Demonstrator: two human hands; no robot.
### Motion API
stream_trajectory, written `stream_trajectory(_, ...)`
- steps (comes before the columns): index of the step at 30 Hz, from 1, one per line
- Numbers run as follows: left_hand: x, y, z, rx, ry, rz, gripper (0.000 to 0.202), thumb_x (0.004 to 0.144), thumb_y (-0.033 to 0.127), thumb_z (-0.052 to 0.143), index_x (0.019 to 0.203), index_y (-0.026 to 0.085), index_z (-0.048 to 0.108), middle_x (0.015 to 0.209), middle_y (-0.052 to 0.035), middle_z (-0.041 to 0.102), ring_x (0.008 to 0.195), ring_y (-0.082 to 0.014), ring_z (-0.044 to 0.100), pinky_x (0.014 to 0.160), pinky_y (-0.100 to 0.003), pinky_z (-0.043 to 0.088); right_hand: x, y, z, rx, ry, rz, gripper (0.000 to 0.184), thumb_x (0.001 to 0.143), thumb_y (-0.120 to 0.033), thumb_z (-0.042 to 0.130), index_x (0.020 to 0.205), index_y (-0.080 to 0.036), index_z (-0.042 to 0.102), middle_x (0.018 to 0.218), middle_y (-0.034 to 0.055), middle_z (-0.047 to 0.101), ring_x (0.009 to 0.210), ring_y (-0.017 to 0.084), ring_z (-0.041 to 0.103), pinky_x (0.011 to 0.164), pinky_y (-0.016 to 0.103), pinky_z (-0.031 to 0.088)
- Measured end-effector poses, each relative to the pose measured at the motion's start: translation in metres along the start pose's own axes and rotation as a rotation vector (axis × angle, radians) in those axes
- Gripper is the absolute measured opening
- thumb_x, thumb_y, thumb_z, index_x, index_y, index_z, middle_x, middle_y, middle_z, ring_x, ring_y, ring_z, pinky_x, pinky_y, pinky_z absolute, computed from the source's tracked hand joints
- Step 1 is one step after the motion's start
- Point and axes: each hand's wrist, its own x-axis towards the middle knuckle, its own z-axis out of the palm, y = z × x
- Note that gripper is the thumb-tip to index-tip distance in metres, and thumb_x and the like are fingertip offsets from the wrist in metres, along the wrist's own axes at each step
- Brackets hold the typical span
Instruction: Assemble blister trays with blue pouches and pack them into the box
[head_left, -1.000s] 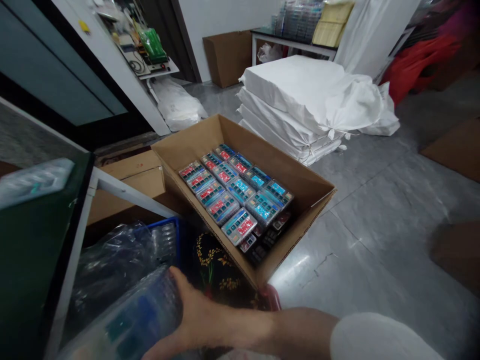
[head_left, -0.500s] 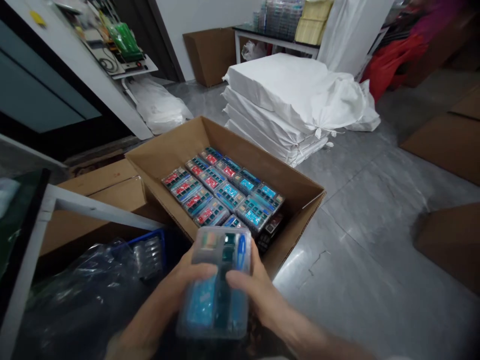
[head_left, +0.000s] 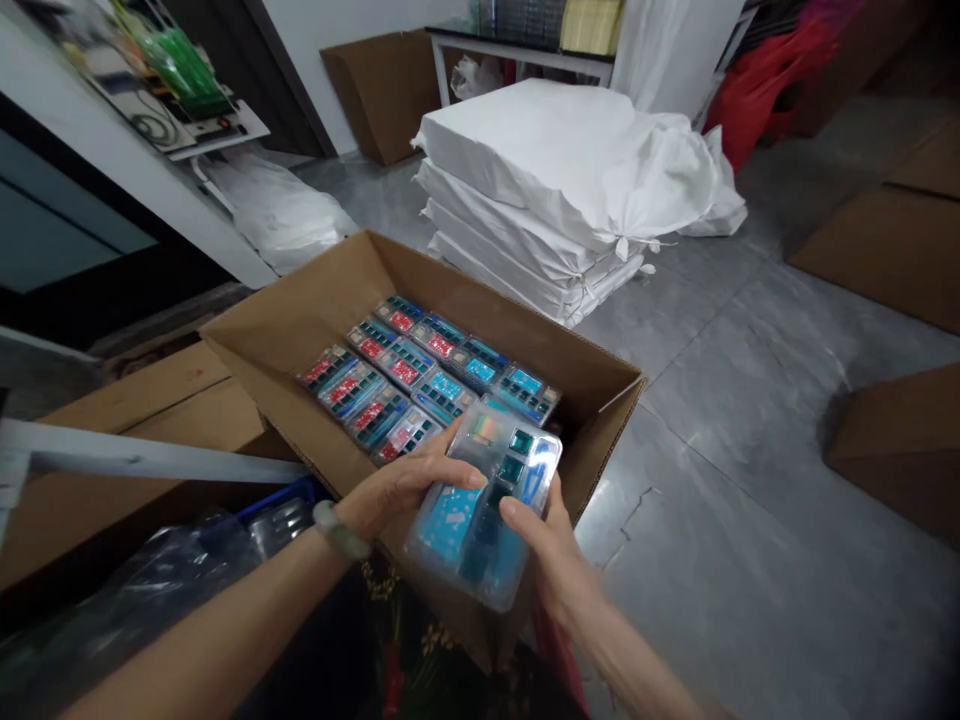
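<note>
A clear plastic case (head_left: pixel 484 515) is grasped by the left hand (head_left: pixel 405 490) and right hand (head_left: pixel 544 560) over a cardboard carton (head_left: pixel 517 340); setting it beside the packed rows (head_left: pixel 397 375) appears called for.

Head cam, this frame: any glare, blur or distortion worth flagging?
Head view: glare sits on the clear plastic case between the left hand and right hand; the grey floor tiles show a soft sheen; wide-angle stretch skews the frame's edges; the red fabric at top right looks slightly soft; the cardboard box stays fairly sharp.
</note>
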Motion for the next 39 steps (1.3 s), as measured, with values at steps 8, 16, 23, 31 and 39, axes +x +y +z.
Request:
stream_trajectory(8,0.037,-0.052,-0.047,-0.229,-0.078,-0.093,0.06,0.066,0.022,0.06,0.124,0.012,0.047,0.091,-0.0113,0.067,0.076,-0.0252,0.063,0.068,-0.034,0.048,0.023,0.014,-0.031,0.001,0.106,0.094,0.1,0.06,-0.046,0.077,0.141,-0.029,0.022,0.125,0.0075,0.055,0.12,0.029,0.047,0.098,0.049,0.038)
stream_trajectory(16,0.031,-0.059,-0.079,-0.274,-0.106,-0.168,0.057,0.07,0.011,0.054,0.126,0.014,0.044,0.098,-0.0119,0.064,0.084,-0.026,0.061,0.077,-0.04,0.047,0.045,-0.001,-0.04,-0.225,0.176,0.145,0.088,0.064,-0.042,0.075,0.138,-0.026,0.031,0.139,0.0097,0.039,0.131,0.026,0.031,0.107,0.045,0.026)
stream_trajectory(23,0.041,-0.07,-0.074,-0.213,-0.105,-0.222,0.065,0.065,0.005,0.055,0.127,0.019,0.043,0.1,-0.0082,0.062,0.086,-0.0243,0.06,0.075,-0.035,0.048,0.075,-0.044,-0.058,-0.453,0.122,-0.158,0.06,0.069,-0.042,0.07,0.122,-0.023,0.049,0.117,0.0096,0.055,0.111,0.025,0.051,0.096,0.043,0.04)
stream_trajectory(31,0.051,-0.07,-0.087,-0.175,-0.086,-0.231,0.068,0.066,0.011,0.061,0.129,0.021,0.04,0.104,-0.0079,0.061,0.089,-0.0258,0.059,0.078,-0.037,0.046,0.158,-0.063,-0.032,-1.737,-0.28,-0.231,0.058,0.08,-0.042,0.057,0.129,-0.015,0.043,0.124,0.0156,0.052,0.112,0.028,0.051,0.091,0.039,0.044)
stream_trajectory(39,0.064,-0.077,-0.126,0.004,0.026,-0.246,0.065,0.066,0.02,0.064,0.127,0.019,0.042,0.088,-0.0034,0.063,0.081,-0.0234,0.058,0.074,-0.035,0.047,0.258,0.008,-0.015,-2.108,-0.224,0.066,0.111,0.054,-0.04,0.08,0.141,-0.005,0.021,0.146,0.0289,0.01,0.13,0.052,0.008,0.094,0.069,0.021)
